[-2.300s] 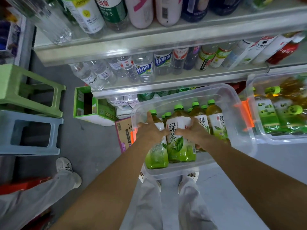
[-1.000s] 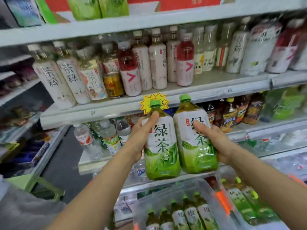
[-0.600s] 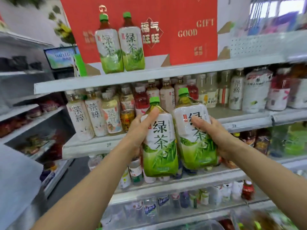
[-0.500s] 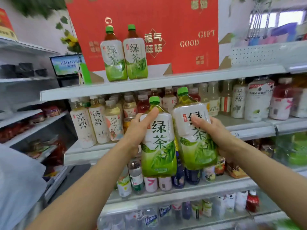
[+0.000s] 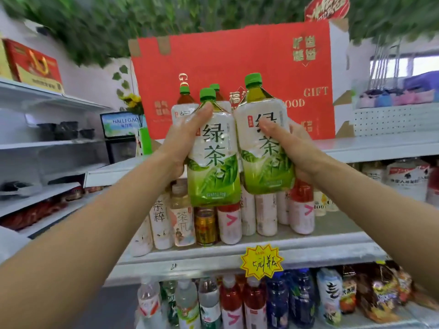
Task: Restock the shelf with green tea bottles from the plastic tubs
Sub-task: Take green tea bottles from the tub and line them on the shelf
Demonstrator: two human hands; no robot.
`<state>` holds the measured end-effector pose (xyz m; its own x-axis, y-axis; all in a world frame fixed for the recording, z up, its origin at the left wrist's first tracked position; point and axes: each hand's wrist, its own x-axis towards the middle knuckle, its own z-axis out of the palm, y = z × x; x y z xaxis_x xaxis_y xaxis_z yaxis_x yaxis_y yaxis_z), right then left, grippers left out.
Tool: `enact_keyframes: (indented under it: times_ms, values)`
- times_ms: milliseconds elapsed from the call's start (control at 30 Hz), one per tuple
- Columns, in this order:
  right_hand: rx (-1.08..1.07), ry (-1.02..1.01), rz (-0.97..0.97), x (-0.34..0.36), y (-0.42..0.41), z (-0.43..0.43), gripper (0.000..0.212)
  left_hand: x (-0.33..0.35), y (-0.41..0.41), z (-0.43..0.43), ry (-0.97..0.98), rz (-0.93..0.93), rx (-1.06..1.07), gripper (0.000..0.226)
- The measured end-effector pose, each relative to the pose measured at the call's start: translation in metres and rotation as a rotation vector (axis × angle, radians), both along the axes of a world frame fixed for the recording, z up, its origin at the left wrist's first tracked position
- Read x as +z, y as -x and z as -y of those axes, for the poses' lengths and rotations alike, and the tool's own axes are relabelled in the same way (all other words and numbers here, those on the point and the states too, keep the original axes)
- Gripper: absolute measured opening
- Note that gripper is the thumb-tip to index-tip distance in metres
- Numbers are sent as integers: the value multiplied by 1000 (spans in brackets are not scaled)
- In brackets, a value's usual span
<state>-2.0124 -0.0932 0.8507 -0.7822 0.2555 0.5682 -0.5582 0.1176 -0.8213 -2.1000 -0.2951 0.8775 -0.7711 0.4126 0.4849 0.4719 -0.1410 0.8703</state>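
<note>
Pair lifted higher than before, left hand (image 5: pixel 186 141) gripping green-capped plastic green tea bottle (image 5: pixel 213 167) at nine o'clock, right hand (image 5: pixel 291 144) clasping touching twin bottle (image 5: pixel 264 160) at three o'clock, both level with white top shelf (image 5: pixel 380 148).

Both big bottles held up say 绿茶 in dark green down a white label. It's clean on the left green tea bottle (image 5: pixel 213 148), but the top character is half covered on the right green tea bottle (image 5: pixel 266 150). The red carton (image 5: pixel 237 60) behind them has "GIFT" in gold, "OOD" from a cut-off word, and a 福. The small screen (image 5: pixel 120 123) off to the left reads "HAILI GAO". The yellow starburst tag (image 5: pixel 262 262) on the middle shelf (image 5: pixel 202 257) has a handwritten "5", a squiggle I can't make out, then 瓶. Standing on that shelf are a 茶粹 bottle (image 5: pixel 159 214) and a 茶π bottle (image 5: pixel 183 222). Other labels are too blurry.
</note>
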Motion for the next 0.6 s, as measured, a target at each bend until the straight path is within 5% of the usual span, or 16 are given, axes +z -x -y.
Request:
enact_keyframes:
  times_ms: [167,367,600]
  values:
    - [-68,1,-53,36,37,10,60,48,41,13,-93,-72,134,100]
    - [-213,0,-99,51,78,22,63,76,77,12,-91,-239,300,71]
    - [-318,-8,-109,42,111,21,67,70,115,17,-39,-277,327,90]
